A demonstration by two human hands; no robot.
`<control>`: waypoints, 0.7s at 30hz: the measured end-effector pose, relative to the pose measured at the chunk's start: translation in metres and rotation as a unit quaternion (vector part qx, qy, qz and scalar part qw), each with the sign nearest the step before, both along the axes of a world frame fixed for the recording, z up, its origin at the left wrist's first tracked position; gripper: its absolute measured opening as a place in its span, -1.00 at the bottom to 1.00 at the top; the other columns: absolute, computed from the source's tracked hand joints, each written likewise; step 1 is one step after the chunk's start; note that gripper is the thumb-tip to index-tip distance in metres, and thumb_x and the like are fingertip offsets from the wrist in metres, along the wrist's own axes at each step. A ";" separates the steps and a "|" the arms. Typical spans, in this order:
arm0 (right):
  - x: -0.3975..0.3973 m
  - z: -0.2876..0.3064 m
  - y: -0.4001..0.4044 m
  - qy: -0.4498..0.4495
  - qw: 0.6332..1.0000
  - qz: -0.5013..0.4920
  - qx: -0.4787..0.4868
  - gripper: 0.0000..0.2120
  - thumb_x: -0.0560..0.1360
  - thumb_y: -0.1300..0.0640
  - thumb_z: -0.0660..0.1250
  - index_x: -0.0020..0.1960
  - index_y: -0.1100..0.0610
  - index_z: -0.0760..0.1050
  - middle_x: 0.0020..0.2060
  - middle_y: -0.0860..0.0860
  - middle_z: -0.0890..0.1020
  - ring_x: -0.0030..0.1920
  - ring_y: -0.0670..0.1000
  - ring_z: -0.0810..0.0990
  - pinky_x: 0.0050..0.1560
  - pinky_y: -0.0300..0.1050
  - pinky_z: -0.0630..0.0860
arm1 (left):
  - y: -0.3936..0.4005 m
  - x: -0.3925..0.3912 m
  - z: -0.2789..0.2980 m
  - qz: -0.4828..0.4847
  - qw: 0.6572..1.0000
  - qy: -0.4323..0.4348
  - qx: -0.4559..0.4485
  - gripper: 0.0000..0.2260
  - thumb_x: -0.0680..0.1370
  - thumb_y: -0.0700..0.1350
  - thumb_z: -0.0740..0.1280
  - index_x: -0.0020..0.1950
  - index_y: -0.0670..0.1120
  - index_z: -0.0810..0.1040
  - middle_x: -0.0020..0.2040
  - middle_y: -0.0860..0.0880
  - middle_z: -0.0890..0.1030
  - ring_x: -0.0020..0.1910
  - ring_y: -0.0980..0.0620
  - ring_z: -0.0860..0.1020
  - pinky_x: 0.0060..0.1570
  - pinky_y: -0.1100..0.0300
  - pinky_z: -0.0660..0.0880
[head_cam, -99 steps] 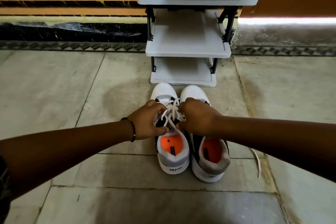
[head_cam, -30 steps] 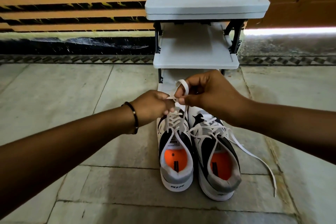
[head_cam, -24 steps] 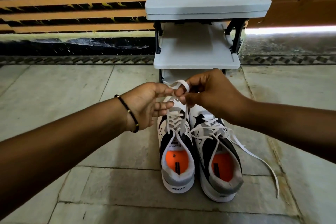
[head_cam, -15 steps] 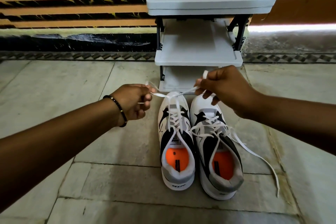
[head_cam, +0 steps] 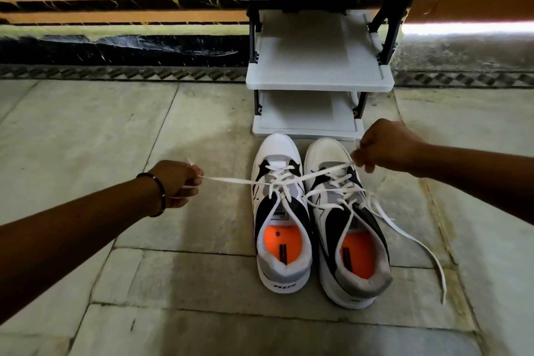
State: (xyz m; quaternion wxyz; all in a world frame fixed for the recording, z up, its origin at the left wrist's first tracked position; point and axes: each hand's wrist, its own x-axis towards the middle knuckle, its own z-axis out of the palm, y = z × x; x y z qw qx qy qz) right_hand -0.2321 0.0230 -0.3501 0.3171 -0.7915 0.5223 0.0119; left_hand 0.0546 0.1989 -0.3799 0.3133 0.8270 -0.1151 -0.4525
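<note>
The left grip (head_cam: 176, 182) and right grip (head_cam: 387, 150) each pinch the white flat lace (head_cam: 231, 180), stretched taut over the white-and-black trainer (head_cam: 276, 150) on the stone floor (head_cam: 115, 124). Uneven pulling may drag the trainer sideways or loosen the knot.

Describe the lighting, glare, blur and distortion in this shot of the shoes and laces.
Head view: dim, warm light. A blown-out white strip glares at the upper right beside the rack. A soft shadow darkens the floor left of the shoes. The left hand and the lace it pinches look slightly smeared. The wide lens stretches both forearms towards the edges.
</note>
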 end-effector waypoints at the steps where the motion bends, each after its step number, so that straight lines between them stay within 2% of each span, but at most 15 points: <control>1: -0.002 -0.002 -0.001 0.058 0.998 0.029 0.017 -0.73 0.42 0.08 0.40 -0.38 0.20 0.61 -0.53 0.01 0.61 -0.46 -0.08 0.56 -0.37 -0.24 0.42 | 0.002 0.000 -0.006 -0.013 1.000 -0.006 0.019 -0.81 0.56 -0.12 0.19 -0.19 -0.11 0.52 -0.28 -0.06 0.54 -0.33 0.01 0.48 -0.34 0.21 0.36; 3: -0.003 -0.005 -0.002 0.178 0.979 0.101 -0.002 -0.59 0.43 -0.10 0.34 -0.45 0.16 0.59 -0.65 -0.06 0.55 -0.55 -0.13 0.52 -0.39 -0.25 0.40 | 0.002 -0.002 -0.019 -0.046 0.995 -0.082 0.023 -0.84 0.54 -0.11 0.23 0.03 -0.17 0.49 -0.08 -0.16 0.58 -0.20 -0.08 0.53 -0.29 0.15 0.43; 4: -0.002 -0.006 -0.003 0.209 0.969 0.122 -0.037 -0.54 0.43 -0.16 0.31 -0.48 0.14 0.56 -0.66 -0.07 0.53 -0.56 -0.13 0.52 -0.39 -0.23 0.41 | 0.001 -0.001 -0.025 -0.083 0.984 -0.157 0.019 -0.72 0.52 -0.09 0.27 0.18 -0.19 0.42 0.07 -0.22 0.55 -0.06 -0.15 0.54 -0.18 0.08 0.48; 6: 0.002 -0.001 0.001 0.197 0.964 0.143 -0.110 -0.55 0.44 -0.18 0.29 -0.48 0.10 0.48 -0.56 -0.03 0.53 -0.48 -0.07 0.52 -0.34 -0.18 0.43 | 0.000 -0.002 -0.030 -0.182 0.936 -0.299 -0.015 -0.53 0.49 -0.09 0.32 0.33 -0.19 0.28 0.28 -0.25 0.43 0.17 -0.22 0.47 0.13 -0.01 0.45; 8: 0.009 0.002 0.010 0.124 0.962 0.190 -0.154 -0.63 0.46 -0.15 0.27 -0.39 0.09 0.47 -0.42 0.01 0.55 -0.37 -0.02 0.52 -0.29 -0.13 0.43 | -0.002 -0.009 -0.027 -0.266 0.892 -0.353 -0.092 -0.55 0.49 -0.11 0.32 0.34 -0.15 0.31 0.31 -0.19 0.42 0.17 -0.17 0.48 0.14 0.07 0.42; 11: 0.022 0.001 0.034 0.007 0.956 0.268 -0.116 -0.78 0.44 -0.10 0.31 -0.16 0.05 0.59 -0.18 -0.05 0.63 -0.19 -0.06 0.53 -0.14 -0.10 0.49 | -0.004 -0.035 -0.022 -0.391 0.843 -0.327 -0.174 -0.68 0.50 -0.09 0.27 0.26 -0.07 0.44 0.24 -0.11 0.49 0.13 -0.04 0.50 0.07 0.19 0.39; 13: 0.032 -0.006 0.050 -0.024 0.954 0.288 -0.082 -0.78 0.43 -0.07 0.34 -0.03 0.03 0.60 -0.09 -0.10 0.59 -0.12 -0.09 0.48 -0.08 -0.14 0.43 | -0.006 -0.051 -0.024 -0.457 0.814 -0.297 -0.202 -0.68 0.47 -0.05 0.23 0.21 -0.03 0.49 0.20 -0.08 0.52 0.13 0.02 0.48 0.06 0.30 0.39; 15: 0.041 -0.014 0.064 -0.038 0.957 0.280 -0.057 -0.77 0.43 -0.02 0.36 0.02 0.06 0.59 -0.06 -0.03 0.62 -0.09 -0.05 0.50 -0.06 -0.13 0.43 | -0.005 -0.064 -0.026 -0.473 0.808 -0.269 -0.226 -0.69 0.47 -0.04 0.25 0.18 -0.05 0.52 0.20 -0.07 0.50 0.15 0.08 0.43 0.05 0.45 0.29; 18: 0.048 -0.022 0.070 -0.065 0.970 0.230 -0.037 -0.78 0.42 0.07 0.38 0.04 0.12 0.58 -0.13 0.02 0.62 -0.06 0.03 0.56 -0.08 -0.14 0.44 | -0.010 -0.067 -0.029 -0.456 0.812 -0.264 -0.249 -0.68 0.45 0.03 0.23 0.10 -0.09 0.57 0.19 -0.10 0.48 0.16 0.10 0.40 0.13 0.35 0.28; 21: 0.046 -0.026 0.069 -0.075 0.977 0.196 -0.046 -0.85 0.44 0.16 0.35 -0.02 0.17 0.60 -0.25 0.01 0.57 -0.16 0.02 0.52 -0.23 -0.19 0.30 | -0.013 -0.063 -0.025 -0.452 0.811 -0.264 -0.259 -0.75 0.44 0.02 0.24 -0.04 -0.09 0.60 0.11 -0.07 0.54 0.10 0.09 0.46 0.08 0.47 0.28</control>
